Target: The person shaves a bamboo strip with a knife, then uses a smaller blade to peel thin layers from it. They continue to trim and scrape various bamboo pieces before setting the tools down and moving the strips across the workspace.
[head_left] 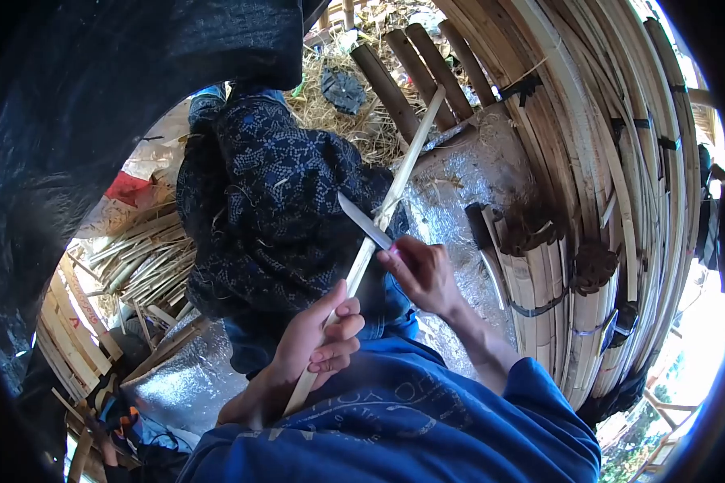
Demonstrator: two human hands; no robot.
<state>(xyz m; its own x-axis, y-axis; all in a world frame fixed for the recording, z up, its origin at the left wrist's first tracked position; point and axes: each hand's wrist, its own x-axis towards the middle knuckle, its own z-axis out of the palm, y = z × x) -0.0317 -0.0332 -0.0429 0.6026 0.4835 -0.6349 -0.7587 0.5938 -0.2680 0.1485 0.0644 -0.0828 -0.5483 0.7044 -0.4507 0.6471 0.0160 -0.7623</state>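
A long pale strip of bamboo or wood (404, 171) runs slantwise from near my blue shirt up to the dark poles. My left hand (321, 334) is wrapped round its lower part. In my right hand (421, 274) is a knife (365, 220), its handle inside my closed fingers. The blade points up and left and crosses the strip above my left hand. Where the blade meets the strip, the surface looks rough and shaved. Dark patterned cloth (278, 193) lies beyond and to the left of the strip.
Bundled long strips (572, 161) curve along the right side. Dark poles (388, 88) stand at the top, beside shavings on the ground. A pile of thin sticks (149, 258) lies at the left. Black sheeting (137, 72) hangs upper left. Another person's hand (101, 435) shows lower left.
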